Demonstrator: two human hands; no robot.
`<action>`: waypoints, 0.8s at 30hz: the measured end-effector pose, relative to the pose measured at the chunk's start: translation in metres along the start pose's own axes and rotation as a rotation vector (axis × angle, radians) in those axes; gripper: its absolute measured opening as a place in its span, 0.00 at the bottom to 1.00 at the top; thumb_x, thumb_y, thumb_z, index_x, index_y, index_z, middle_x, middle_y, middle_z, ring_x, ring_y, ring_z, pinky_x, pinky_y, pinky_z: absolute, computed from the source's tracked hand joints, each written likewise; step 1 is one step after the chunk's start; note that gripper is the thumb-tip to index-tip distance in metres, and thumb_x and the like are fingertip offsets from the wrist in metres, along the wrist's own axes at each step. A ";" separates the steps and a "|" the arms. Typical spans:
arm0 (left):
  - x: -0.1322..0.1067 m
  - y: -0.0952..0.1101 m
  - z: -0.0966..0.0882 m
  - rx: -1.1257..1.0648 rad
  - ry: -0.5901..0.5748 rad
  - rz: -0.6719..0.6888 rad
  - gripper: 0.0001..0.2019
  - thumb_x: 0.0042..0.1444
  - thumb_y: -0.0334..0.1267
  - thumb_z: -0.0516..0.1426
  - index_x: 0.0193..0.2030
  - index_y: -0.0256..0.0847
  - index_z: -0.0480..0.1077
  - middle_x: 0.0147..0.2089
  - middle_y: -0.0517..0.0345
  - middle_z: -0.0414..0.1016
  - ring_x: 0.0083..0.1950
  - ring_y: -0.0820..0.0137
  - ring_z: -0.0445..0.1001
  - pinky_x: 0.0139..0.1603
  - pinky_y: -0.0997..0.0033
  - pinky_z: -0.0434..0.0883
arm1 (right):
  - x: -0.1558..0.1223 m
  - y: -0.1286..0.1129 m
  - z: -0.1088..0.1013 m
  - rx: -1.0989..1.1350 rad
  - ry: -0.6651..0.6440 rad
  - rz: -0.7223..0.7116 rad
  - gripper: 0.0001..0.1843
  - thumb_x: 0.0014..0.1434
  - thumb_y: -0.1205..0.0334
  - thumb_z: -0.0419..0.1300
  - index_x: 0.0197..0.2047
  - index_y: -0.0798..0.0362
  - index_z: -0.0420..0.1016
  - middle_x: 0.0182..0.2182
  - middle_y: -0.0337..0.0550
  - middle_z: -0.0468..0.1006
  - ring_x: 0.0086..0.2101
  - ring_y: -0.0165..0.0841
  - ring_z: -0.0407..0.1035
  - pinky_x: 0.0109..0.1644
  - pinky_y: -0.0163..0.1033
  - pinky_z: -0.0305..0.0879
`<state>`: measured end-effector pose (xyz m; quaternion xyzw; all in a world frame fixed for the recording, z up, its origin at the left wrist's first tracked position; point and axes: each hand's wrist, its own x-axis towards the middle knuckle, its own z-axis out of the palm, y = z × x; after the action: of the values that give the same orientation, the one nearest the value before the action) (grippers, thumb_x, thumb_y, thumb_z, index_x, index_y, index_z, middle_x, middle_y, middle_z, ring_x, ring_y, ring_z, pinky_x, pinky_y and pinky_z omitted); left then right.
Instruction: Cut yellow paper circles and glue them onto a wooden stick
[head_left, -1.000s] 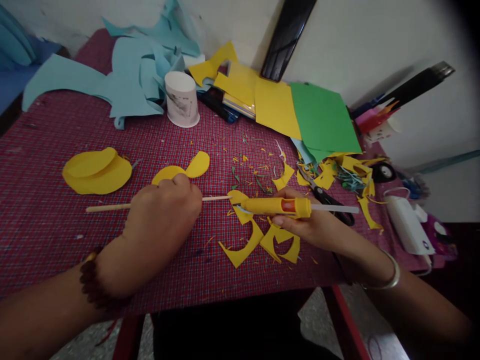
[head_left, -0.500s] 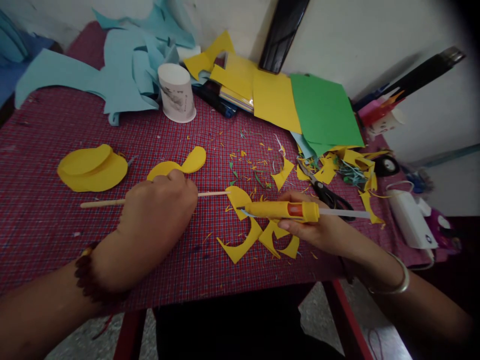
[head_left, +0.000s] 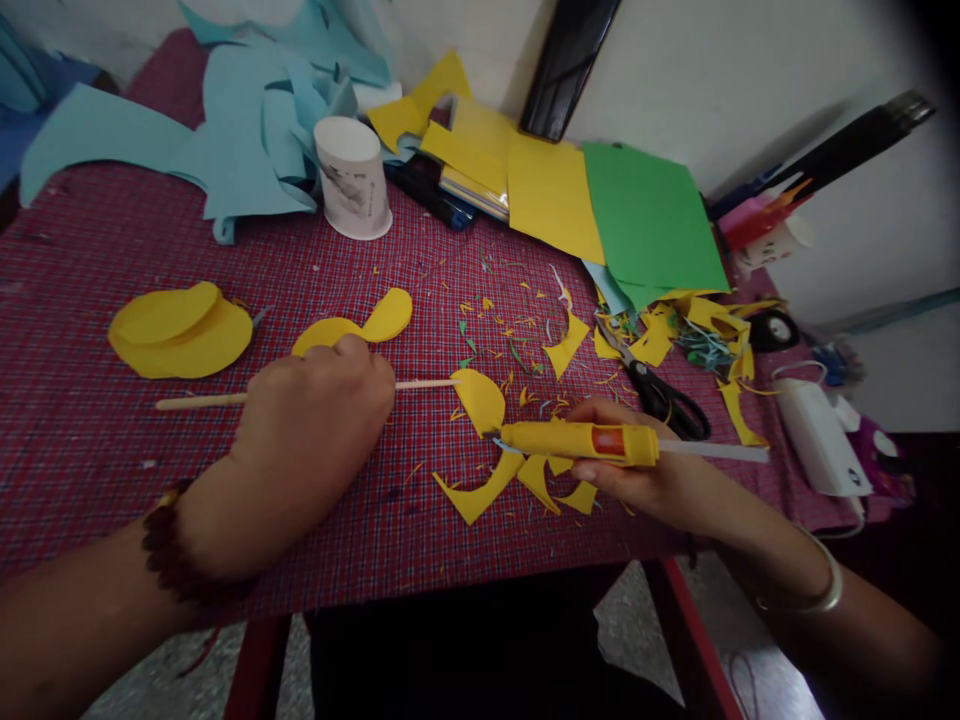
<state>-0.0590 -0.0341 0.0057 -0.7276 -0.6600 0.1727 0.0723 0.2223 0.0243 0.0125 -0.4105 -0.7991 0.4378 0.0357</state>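
Observation:
My left hand point(head_left: 319, 440) is closed around a thin wooden stick point(head_left: 201, 402), which sticks out on both sides of the fist. The stick's right tip meets a yellow paper piece point(head_left: 481, 398) with a rounded edge. In my right hand point(head_left: 637, 480) is a yellow hot glue gun point(head_left: 577, 441), a clear glue stick point(head_left: 716, 451) protruding from its back. The gun's nozzle is at the lower edge of that paper piece; whether it touches is unclear. Just beyond my left fist lie joined yellow rounded cutouts point(head_left: 388, 315), partly hidden by it. More yellow ovals point(head_left: 180, 330) are stacked at the left.
Yellow offcuts point(head_left: 480, 490) and black-handled scissors point(head_left: 664, 400) lie near my right hand. A paper cup point(head_left: 352, 180), blue paper scraps point(head_left: 251, 130), yellow and green sheets point(head_left: 652, 220) and a leaning phone point(head_left: 566, 70) line the back. A white device point(head_left: 825, 435) stands at the right.
My right hand has drawn the glue gun slightly right and down, showing more of the yellow paper piece. My left hand still grips the stick in nearly the same place.

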 end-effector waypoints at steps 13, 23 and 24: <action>-0.001 -0.001 0.001 0.000 0.062 0.005 0.17 0.58 0.23 0.40 0.32 0.37 0.68 0.29 0.50 0.68 0.28 0.59 0.73 0.21 0.67 0.59 | 0.033 0.000 0.005 -0.114 0.210 -0.094 0.12 0.59 0.52 0.59 0.41 0.50 0.67 0.35 0.44 0.73 0.33 0.36 0.69 0.35 0.42 0.67; 0.000 -0.001 0.002 -0.010 0.067 0.009 0.17 0.57 0.22 0.41 0.30 0.38 0.68 0.29 0.48 0.69 0.28 0.60 0.73 0.21 0.67 0.62 | 0.047 -0.007 0.009 -0.115 0.176 -0.081 0.12 0.57 0.53 0.59 0.41 0.50 0.67 0.31 0.41 0.73 0.28 0.33 0.67 0.29 0.38 0.63; 0.000 -0.001 0.002 -0.008 0.066 0.011 0.17 0.57 0.22 0.41 0.30 0.38 0.68 0.29 0.48 0.69 0.28 0.60 0.73 0.21 0.67 0.62 | 0.048 -0.005 0.009 -0.102 0.173 -0.082 0.12 0.58 0.53 0.59 0.41 0.50 0.67 0.31 0.41 0.73 0.28 0.33 0.67 0.29 0.38 0.63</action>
<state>-0.0607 -0.0338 0.0038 -0.7367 -0.6540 0.1464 0.0904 0.1835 0.0495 -0.0037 -0.4152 -0.8304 0.3575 0.1014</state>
